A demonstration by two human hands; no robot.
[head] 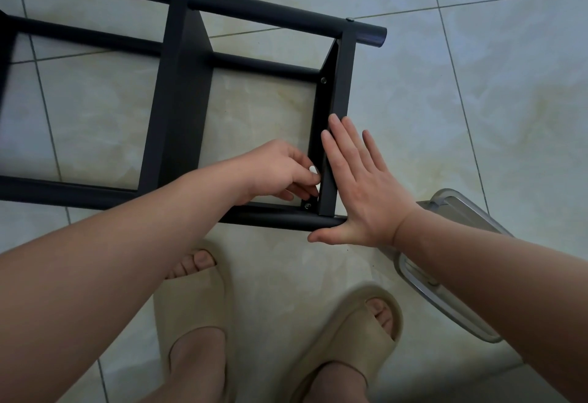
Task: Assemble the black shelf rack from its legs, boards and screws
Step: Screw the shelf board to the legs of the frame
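The black shelf rack (178, 110) lies on its side on the tiled floor, its round legs running left to right and its flat boards crossing between them. My right hand (362, 186) rests flat and open against the outer face of the end board (342, 84), thumb under the near leg (276, 218). Inside the frame, my left hand (280, 173) has its fingers pinched together against the inner face of that board, just above a screw (307, 205). What the fingers pinch is hidden. Another screw (323, 80) shows higher on the same board.
A clear plastic container (451, 262) lies on the floor to the right, partly under my right forearm. My two feet in beige slippers (346, 336) stand just below the rack. Pale floor tiles surround everything.
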